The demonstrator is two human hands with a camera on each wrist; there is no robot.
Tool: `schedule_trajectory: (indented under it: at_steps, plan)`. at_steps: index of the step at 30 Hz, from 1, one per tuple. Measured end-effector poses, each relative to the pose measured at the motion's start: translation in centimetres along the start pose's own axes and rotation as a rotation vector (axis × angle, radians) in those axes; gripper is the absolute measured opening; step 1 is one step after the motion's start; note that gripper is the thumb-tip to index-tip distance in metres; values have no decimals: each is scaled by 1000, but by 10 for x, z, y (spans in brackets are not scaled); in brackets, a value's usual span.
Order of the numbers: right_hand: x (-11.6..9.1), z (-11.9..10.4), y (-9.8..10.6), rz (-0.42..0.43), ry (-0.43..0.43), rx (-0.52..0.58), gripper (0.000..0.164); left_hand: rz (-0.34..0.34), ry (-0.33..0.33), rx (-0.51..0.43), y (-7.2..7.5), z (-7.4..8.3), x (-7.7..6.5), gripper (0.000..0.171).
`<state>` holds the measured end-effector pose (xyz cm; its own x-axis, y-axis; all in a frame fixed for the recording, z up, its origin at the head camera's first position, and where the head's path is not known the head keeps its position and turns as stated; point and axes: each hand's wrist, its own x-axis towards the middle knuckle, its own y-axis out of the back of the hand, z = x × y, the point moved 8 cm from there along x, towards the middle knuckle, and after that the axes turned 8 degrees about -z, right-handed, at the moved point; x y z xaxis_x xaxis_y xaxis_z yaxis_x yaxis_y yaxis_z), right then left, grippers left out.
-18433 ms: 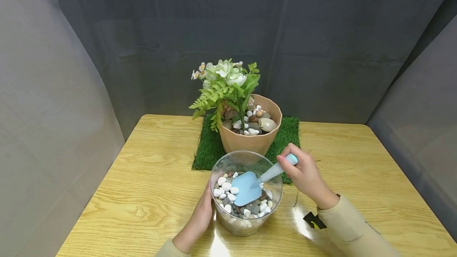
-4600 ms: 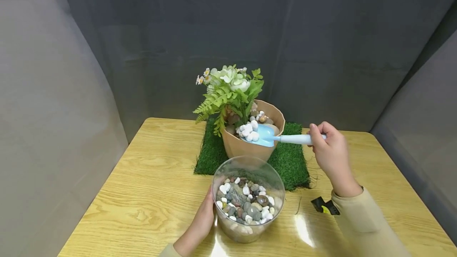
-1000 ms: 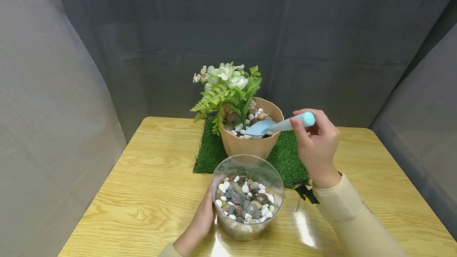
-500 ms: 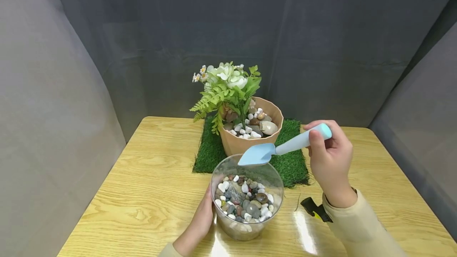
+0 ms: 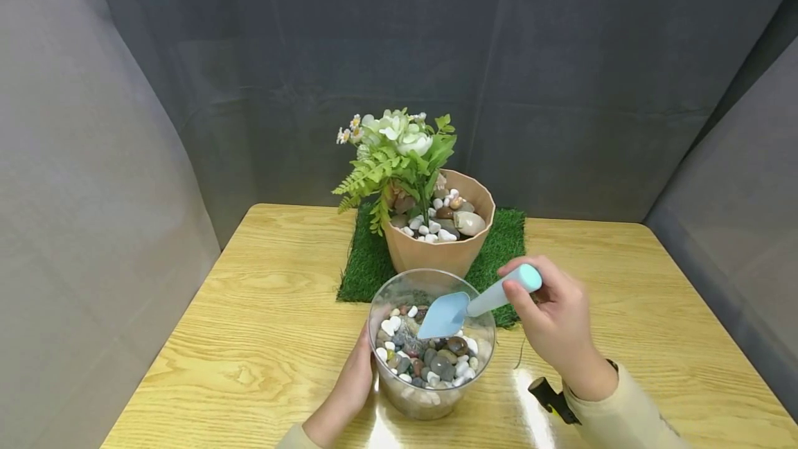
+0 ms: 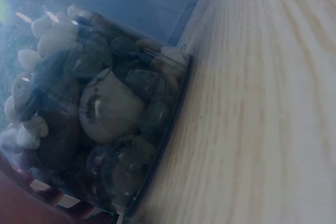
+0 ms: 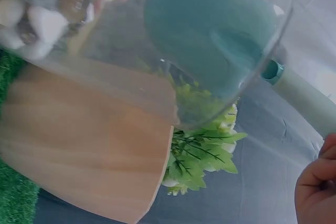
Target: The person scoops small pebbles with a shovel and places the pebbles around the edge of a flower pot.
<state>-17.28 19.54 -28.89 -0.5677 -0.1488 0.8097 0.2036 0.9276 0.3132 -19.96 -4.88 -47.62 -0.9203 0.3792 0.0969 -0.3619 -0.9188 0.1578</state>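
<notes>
In the head view my right hand (image 5: pixel 555 321) grips the pale blue handle of a small trowel (image 5: pixel 447 316). The trowel's bare blade dips inside the rim of a clear plastic bucket (image 5: pixel 430 400), above the pebbles (image 5: pixel 444 367). Those pebbles are white, grey and brown. My left hand (image 5: pixel 352 376) holds the bucket's left side; in the left wrist view its fingers are partly hidden at the lower left. Seen from the right wrist, the blade shows through the clear wall. Behind the bucket stands a peach flowerpot (image 5: pixel 430 255) with stones and a flowering plant (image 5: pixel 399 147).
The pot sits on a square of artificial grass (image 5: pixel 361 276). Beneath everything is a wooden table (image 5: pixel 262 324), with dark and grey cloth (image 5: pixel 299 75) hanging around it. A small black object (image 5: pixel 548 399) shows beside the right sleeve.
White pebbles on the trowel earlier are now off it; more white pebbles show at the pot's front. The right hand has brought the trowel from the pot down into the bucket. The left hand stays.
</notes>
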Motion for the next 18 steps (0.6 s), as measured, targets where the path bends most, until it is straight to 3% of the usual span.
schedule_trajectory:
  at_steps: [18]
  plan:
    - [-23,2,-14,-192,-17,-178,22,0,15,7,1,0,0,59]
